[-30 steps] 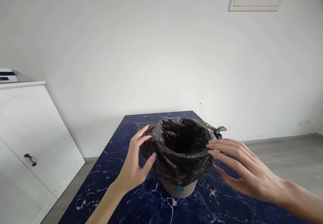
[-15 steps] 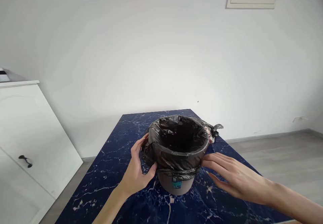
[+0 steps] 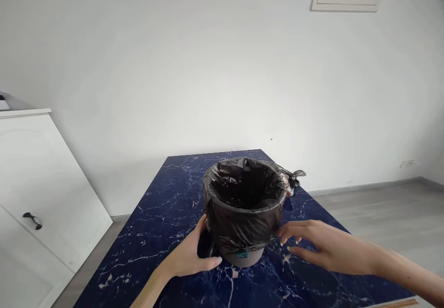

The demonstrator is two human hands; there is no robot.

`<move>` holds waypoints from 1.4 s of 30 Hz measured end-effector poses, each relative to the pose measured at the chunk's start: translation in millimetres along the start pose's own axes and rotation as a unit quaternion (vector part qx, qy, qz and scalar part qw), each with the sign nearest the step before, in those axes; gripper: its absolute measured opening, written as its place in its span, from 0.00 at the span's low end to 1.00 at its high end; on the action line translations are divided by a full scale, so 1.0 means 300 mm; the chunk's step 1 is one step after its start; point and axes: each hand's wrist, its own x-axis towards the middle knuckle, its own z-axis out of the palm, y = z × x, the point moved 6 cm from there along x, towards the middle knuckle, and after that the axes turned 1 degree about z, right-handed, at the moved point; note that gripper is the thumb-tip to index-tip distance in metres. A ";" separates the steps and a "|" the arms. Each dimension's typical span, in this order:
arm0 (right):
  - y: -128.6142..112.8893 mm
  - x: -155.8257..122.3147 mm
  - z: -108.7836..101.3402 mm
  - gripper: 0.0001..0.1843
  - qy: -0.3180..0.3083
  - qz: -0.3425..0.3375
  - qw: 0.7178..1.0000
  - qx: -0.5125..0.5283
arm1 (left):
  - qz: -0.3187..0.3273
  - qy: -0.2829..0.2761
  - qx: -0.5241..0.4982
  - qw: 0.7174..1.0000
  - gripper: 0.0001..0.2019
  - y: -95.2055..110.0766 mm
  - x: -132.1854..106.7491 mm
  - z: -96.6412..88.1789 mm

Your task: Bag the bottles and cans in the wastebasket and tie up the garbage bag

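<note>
A small grey bin (image 3: 244, 258) stands upright near the middle of the blue marbled bench (image 3: 163, 215). A black bag (image 3: 243, 220) lines it and is folded over the rim, hanging down almost to the base, which probably keeps the plastic from slipping inside.

The left hand (image 3: 192, 261) cups the lower left side of the bin, with the thumb lying along the base. Its fingers go behind the bag, so I cannot tell if this grip pinches plastic.

The right hand (image 3: 321, 247) comes from the other side. Its grip is loosely bent and closed on nothing, and only the fingertips (image 3: 282, 235) touch the bag's hem. With one hand on each side, the light bin likely does not slide.

Just behind the bin lies a tied bundle (image 3: 293, 178). A white cabinet (image 3: 38, 183) stands to the left.
</note>
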 end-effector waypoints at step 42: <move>-0.261 0.177 -0.190 0.13 0.176 -0.192 0.963 -0.065 | -0.008 0.195 -0.376 0.906 0.42 0.125 0.246 -0.011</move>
